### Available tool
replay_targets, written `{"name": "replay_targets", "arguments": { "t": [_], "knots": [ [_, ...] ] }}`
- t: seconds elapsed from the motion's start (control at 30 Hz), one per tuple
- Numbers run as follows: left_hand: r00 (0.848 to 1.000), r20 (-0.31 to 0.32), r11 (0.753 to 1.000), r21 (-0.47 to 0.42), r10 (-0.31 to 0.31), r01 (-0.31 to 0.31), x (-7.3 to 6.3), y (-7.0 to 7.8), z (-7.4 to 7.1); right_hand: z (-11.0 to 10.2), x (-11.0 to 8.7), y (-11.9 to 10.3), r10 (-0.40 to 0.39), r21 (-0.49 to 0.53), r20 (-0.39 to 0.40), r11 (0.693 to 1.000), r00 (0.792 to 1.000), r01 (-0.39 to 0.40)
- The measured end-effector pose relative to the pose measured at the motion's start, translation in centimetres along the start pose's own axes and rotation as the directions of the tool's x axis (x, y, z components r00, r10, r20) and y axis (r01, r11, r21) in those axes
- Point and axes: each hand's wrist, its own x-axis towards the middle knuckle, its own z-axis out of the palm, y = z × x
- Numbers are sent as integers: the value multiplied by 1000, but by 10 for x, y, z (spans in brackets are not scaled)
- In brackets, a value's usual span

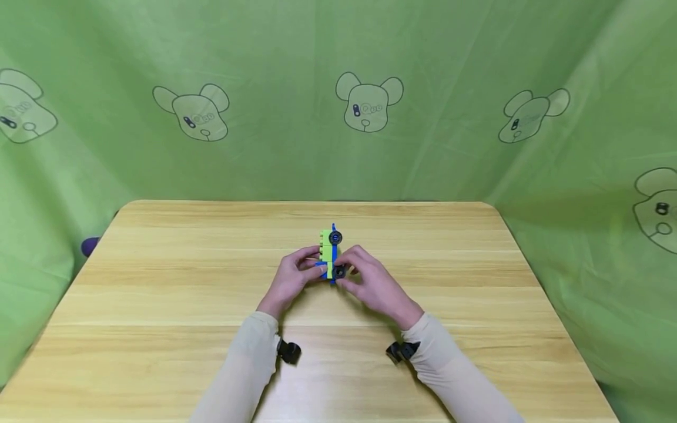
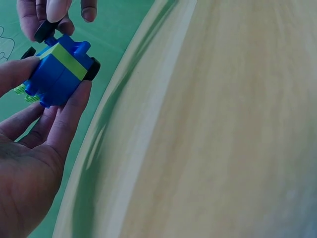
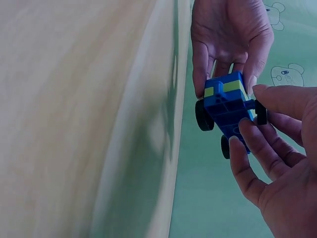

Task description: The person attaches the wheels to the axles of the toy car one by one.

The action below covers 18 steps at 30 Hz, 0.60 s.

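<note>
A toy car (image 1: pixel 328 254) of blue and lime-green building blocks is held on its side above the wooden table. My left hand (image 1: pixel 290 281) grips its body, thumb on one side and fingers on the other. With thumb and fingers, my right hand (image 1: pixel 376 286) pinches a black wheel (image 3: pixel 261 113) at the car's near end. A short stretch of blue axle shows between that wheel and the body in the right wrist view. Another black wheel (image 1: pixel 335 237) sits at the car's far end. On the opposite side, two more wheels show, one being the near black wheel (image 3: pixel 204 115).
The wooden table (image 1: pixel 158 282) spreads out around both hands. Behind and beside it hangs a green curtain (image 1: pixel 285 147) printed with bear heads. A purple object (image 1: pixel 89 245) peeks out past the table's left edge. Dark wrist cameras (image 1: pixel 289 352) sit on both sleeves.
</note>
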Motion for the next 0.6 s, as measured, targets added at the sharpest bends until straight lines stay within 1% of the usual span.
{"name": "replay_targets", "arguments": {
  "t": [0.1, 0.2, 0.43, 0.6],
  "knots": [
    [1000, -7, 1000, -11, -3, 3, 6, -12, -1, 1, 0, 0, -4, -3, -10, 1000, 1000, 4],
    [1000, -21, 1000, -24, -2, 2, 9, -17, -1, 2, 0, -1, -8, -6, -13, 1000, 1000, 8],
    [999, -33, 999, -32, 8, -9, 8, -19, 0, 5, 2, 1, -21, 18, -25, 1000, 999, 21],
    [999, -37, 999, -34, 9, -10, 7, -19, 0, 6, 2, 1, -1, 34, -22, 999, 1000, 2]
  ]
}}
